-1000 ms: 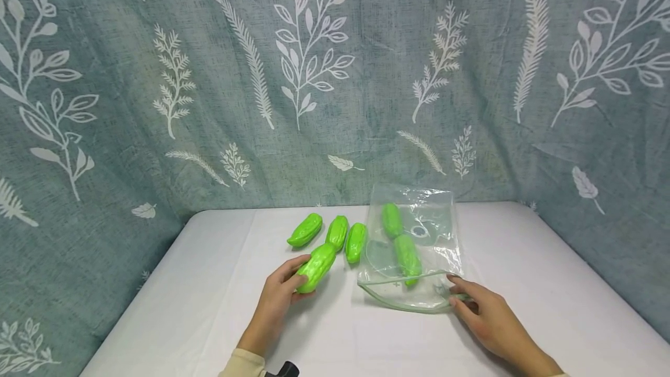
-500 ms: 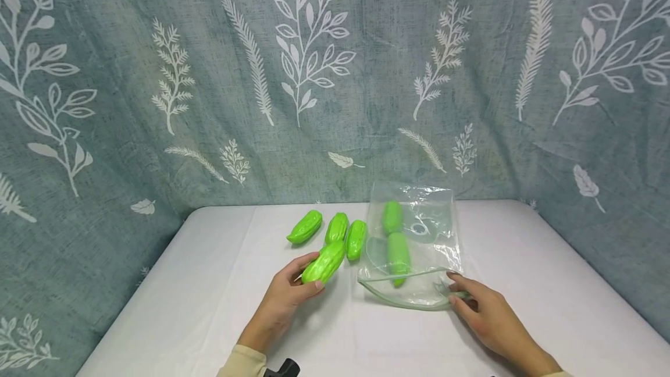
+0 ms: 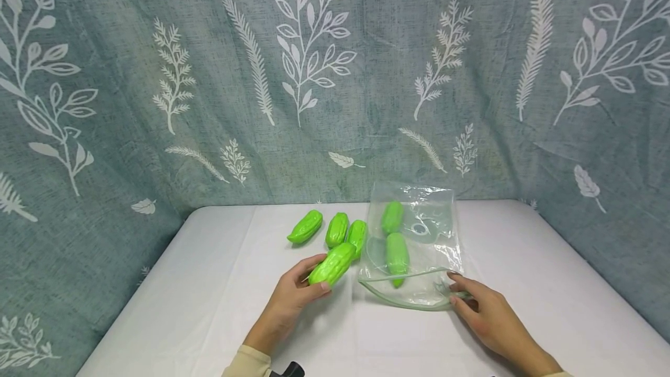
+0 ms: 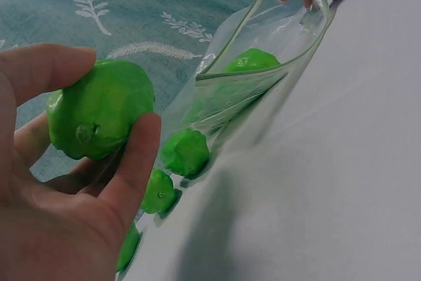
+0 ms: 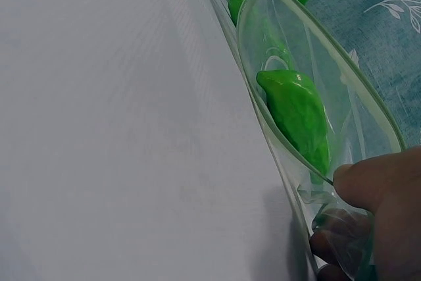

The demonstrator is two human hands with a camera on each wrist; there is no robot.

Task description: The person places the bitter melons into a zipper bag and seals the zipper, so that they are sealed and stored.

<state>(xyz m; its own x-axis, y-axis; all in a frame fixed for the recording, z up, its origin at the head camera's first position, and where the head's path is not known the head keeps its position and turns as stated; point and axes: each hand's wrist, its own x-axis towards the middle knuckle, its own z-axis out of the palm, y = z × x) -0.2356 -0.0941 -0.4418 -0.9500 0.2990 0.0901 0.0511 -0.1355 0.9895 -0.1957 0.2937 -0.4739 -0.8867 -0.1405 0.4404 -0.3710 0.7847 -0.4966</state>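
Both hands [image 3: 293,298] [image 3: 485,314] curled, well apart

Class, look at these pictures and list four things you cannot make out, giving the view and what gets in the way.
Head: part of the held green vegetable's lower end, covered by the left hand.
Head: what the dark object beside the left sleeve is; the bottom edge cuts it.
Left wrist: most of the lowest loose vegetable, behind the left hand.
Right wrist: the rest of the right hand, cut by the edges.

Beige sleeves [image 3: 246,362], black wrist-worn device [image 3: 293,370]
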